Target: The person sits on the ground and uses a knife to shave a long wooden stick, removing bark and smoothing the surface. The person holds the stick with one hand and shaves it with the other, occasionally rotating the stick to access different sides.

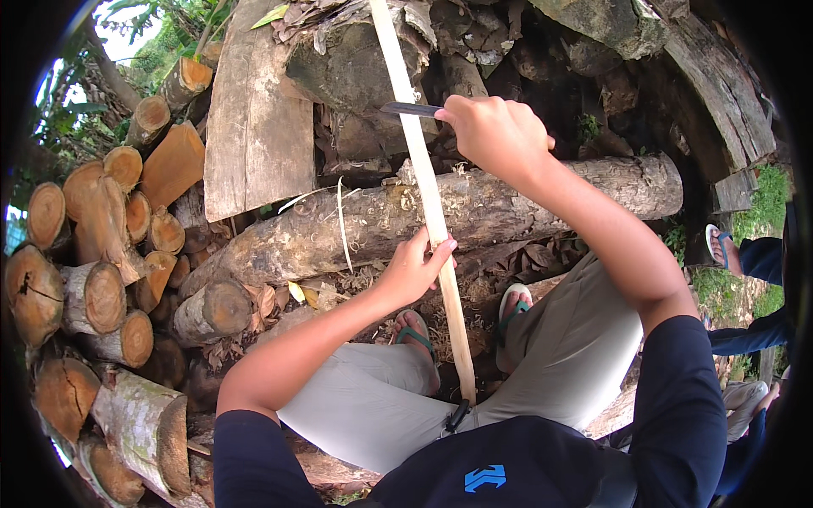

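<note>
Your right hand is clenched round the handle of a knife, whose dark blade lies across a long, pale wooden strip. Your left hand grasps the same strip lower down, the thumb laid along it. The strip slants from the top edge of the view, across a horizontal log, to your lap between the knees; whether its near end presses against you cannot be told. Pale shavings lie about the crossing.

Principal hazard: your left hand grips the strip on your side of the blade. Were a stroke drawn toward you and the edge to skip on a knot or run out of grain, the blade could slide down to the thumb; too much force or too flat an angle would be the likely cause. Secondary hazards: held by one hand, so narrow a piece may twist, turning the edge aside; a blade biting too deep may split or thin the wood unevenly. Should the log roll, any support it gives would be lost. Your grey trousers and sandalled feet lie below the work, offering little protection from a dropped knife.
</note>
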Tool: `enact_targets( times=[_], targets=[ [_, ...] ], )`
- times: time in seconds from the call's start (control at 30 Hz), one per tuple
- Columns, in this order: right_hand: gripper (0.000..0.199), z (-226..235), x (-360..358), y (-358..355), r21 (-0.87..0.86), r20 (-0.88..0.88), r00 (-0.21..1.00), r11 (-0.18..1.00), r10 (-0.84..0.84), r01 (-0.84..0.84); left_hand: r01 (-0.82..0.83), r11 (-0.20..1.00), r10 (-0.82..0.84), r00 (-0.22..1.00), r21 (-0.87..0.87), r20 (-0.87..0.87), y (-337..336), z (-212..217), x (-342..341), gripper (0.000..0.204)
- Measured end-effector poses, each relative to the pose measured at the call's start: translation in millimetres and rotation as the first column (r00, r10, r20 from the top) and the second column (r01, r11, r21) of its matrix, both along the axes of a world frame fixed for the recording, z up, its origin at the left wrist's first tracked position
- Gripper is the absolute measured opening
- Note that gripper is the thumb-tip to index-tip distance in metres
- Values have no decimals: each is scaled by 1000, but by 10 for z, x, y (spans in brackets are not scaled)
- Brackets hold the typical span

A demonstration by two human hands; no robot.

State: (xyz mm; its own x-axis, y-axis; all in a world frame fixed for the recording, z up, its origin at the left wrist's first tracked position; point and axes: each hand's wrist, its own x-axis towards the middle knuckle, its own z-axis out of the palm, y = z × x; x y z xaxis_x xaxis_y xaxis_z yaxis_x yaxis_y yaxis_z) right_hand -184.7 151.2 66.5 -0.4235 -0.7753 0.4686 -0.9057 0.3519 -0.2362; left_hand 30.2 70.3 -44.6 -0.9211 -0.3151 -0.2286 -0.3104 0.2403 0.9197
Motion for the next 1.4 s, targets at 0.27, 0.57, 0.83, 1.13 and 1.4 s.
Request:
enact_targets(
  times=[0.27, 0.57, 0.83, 1.13, 1.4],
  targets=[
    [22, -162, -89, -26, -7, 51, 990, 991, 132, -132, -63, 996, 59, 996, -57, -68, 22, 10, 12, 42],
    [19, -374, -198, -153, -170, 178, 966, 972, 190, -160, 10, 985, -21, 998, -172, -60, -55, -252, -2, 32],
    [23, -184, -288, -213, -151, 190, 967, 979, 167, -139, 18, 974, -37, 996, -227, -84, -35, -220, -47, 42],
    [29, -120, -205, -189, -204, 279, 960, 978, 28, 31, -10, 967, 1, 999, -255, -37, 12, -289, -26, 62],
    [22, -139, -322, -384, -276, 139, 990, 960, -6, 45, 2, 961, -13, 999, -277, -35, 1, -332, -17, 68]
  ],
)
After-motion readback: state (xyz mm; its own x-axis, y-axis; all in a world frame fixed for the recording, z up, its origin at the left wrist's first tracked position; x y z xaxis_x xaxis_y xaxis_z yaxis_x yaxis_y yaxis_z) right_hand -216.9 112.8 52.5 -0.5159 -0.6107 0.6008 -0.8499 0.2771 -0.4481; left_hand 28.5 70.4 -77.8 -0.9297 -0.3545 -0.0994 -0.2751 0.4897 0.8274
